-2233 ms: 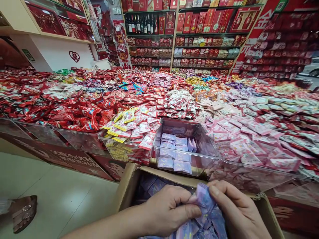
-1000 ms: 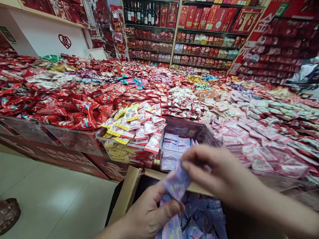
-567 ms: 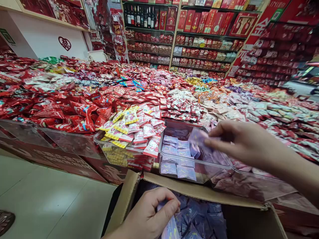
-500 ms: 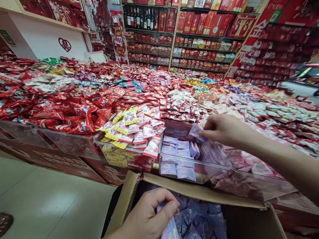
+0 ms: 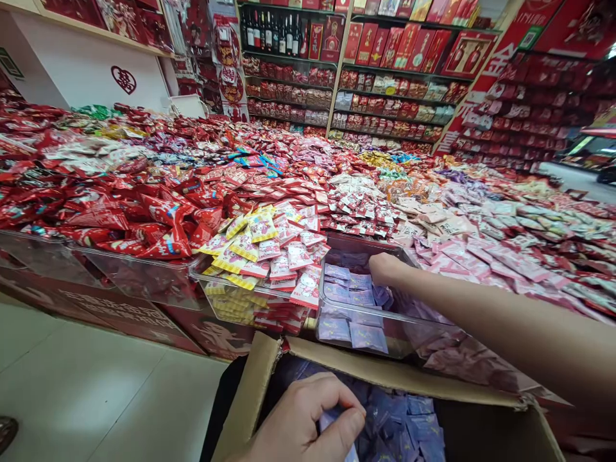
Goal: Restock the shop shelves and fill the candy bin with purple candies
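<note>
My left hand (image 5: 308, 420) is closed around small purple packets (image 5: 349, 452), which show just below the fingers. It sits over an open cardboard box (image 5: 366, 362) holding many loose purple packets (image 5: 385, 423). Farther up, my right hand (image 5: 385, 268) reaches down inside a clear plastic bin (image 5: 332, 346), at the right end of its stacked purple packets (image 5: 360, 298). The fingers of that hand curl downward, and whatever they hold is hidden behind the hand. In the bin the packets lie in neat rows, flat at the left and tilted near my right hand.
Left of the clear bin, another bin holds yellow and red-white packets (image 5: 269, 250), and red packets (image 5: 154, 224) lie beyond it. Pink packets (image 5: 462, 256) spread to the right. Shelves (image 5: 332, 102) with boxes and bottles stand behind; tiled floor (image 5: 96, 385) is at lower left.
My right hand has moved left and down into the clear bin; the purple packet it was holding is now out of sight. The left hand still holds its packets and appears slightly farther right.
</note>
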`<state>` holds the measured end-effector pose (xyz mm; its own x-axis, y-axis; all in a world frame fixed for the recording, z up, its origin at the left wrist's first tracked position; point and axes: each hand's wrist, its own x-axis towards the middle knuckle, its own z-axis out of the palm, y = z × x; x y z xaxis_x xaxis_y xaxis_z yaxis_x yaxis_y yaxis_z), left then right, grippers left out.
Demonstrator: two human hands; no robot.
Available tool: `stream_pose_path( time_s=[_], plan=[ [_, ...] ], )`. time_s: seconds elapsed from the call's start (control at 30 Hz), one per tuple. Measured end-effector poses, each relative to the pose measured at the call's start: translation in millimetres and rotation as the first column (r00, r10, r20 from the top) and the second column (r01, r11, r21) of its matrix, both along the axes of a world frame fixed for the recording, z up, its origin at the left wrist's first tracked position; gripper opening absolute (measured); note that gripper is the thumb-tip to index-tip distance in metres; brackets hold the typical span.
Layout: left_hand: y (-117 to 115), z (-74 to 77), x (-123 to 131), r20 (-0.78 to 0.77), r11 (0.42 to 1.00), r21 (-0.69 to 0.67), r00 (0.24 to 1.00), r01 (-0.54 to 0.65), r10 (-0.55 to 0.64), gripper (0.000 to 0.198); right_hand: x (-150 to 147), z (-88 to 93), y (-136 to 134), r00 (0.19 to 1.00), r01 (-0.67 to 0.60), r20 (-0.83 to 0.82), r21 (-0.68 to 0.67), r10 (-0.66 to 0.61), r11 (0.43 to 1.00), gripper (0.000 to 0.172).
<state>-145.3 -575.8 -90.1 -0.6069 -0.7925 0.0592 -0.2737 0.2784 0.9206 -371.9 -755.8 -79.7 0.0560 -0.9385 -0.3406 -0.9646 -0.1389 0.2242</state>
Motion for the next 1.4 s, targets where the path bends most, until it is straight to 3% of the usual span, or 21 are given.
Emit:
stream_pose_path(
  time_s=[0.27, 0.53, 0.6, 0.7, 0.8, 0.83, 0.9, 1.0, 1.13, 1.23, 1.3, 1.4],
  plan=[
    [-0.8, 0.4, 3.0, -0.025, 1.0, -0.004, 1.0, 0.015, -0.016, 0.019, 17.6, -6.0, 1.4, 0.99, 0.089, -0.123, 0.151, -0.07, 0.985, 0.024],
    [0.1, 1.9, 2.6, -0.009, 1.0, 0.008, 1.0, 0.0, 0.0, 0.019, 24.2, -1.8, 7.1, 0.992, 0.053, -0.118, 0.157, -0.034, 0.986, 0.029],
    [-0.7, 0.9, 1.6, -0.009, 1.0, 0.0, 1.0, 0.001, -0.001, 0.02, 23.7, 8.2, 4.3, 0.996, 0.026, -0.088, 0.118, -0.016, 0.993, 0.029],
    [-1.4, -3.2, 2.6, -0.074, 1.0, -0.013, 0.997, -0.001, 0.0, 0.021, 24.3, 40.1, 11.5, 0.999, -0.011, -0.041, -0.02, 0.01, 1.0, 0.026],
    [0.5, -8.0, 6.5, -0.186, 1.0, 0.027, 0.982, -0.007, 0.012, 0.022, 27.0, 75.5, 50.6, 0.994, -0.056, 0.076, -0.223, 0.075, 0.973, 0.028],
    [1.7, -9.0, 7.6, -0.208, 0.999, 0.052, 0.978, -0.01, 0.021, 0.025, 28.1, 82.6, 70.9, 0.968, -0.065, 0.214, -0.305, 0.135, 0.95, 0.026],
    [4.2, -8.5, 7.8, -0.216, 0.995, 0.096, 0.975, -0.03, 0.05, 0.03, 30.0, 84.3, 116.7, 0.811, -0.053, 0.546, -0.289, 0.21, 0.956, 0.025],
    [6.3, -1.0, 0.9, -0.196, 0.996, 0.057, 0.978, -0.064, 0.074, 0.036, 31.5, 59.6, 174.7, 0.554, -0.041, 0.83, -0.053, 0.067, 0.998, 0.024],
    [1.4, 16.7, -21.0, -0.16, 0.967, -0.226, 0.984, -0.115, 0.08, 0.047, 27.3, 20.2, 201.9, 0.125, -0.07, 0.969, 0.221, -0.211, 0.973, 0.035],
    [-7.4, 27.3, -42.7, -0.178, 0.888, -0.436, 0.981, -0.147, 0.075, 0.051, 18.6, 10.8, 203.2, -0.197, 0.057, 0.943, 0.283, -0.267, 0.957, 0.041],
    [-13.3, 31.1, -56.5, -0.21, 0.862, -0.475, 0.974, -0.175, 0.082, 0.051, 11.7, 11.2, 204.0, -0.305, 0.144, 0.921, 0.296, -0.242, 0.944, 0.044],
    [-18.2, 32.7, -71.4, -0.239, 0.93, -0.318, 0.965, -0.187, 0.112, 0.051, 2.5, 12.5, 206.8, -0.368, 0.197, 0.904, 0.303, -0.216, 0.933, 0.043]
  ],
)
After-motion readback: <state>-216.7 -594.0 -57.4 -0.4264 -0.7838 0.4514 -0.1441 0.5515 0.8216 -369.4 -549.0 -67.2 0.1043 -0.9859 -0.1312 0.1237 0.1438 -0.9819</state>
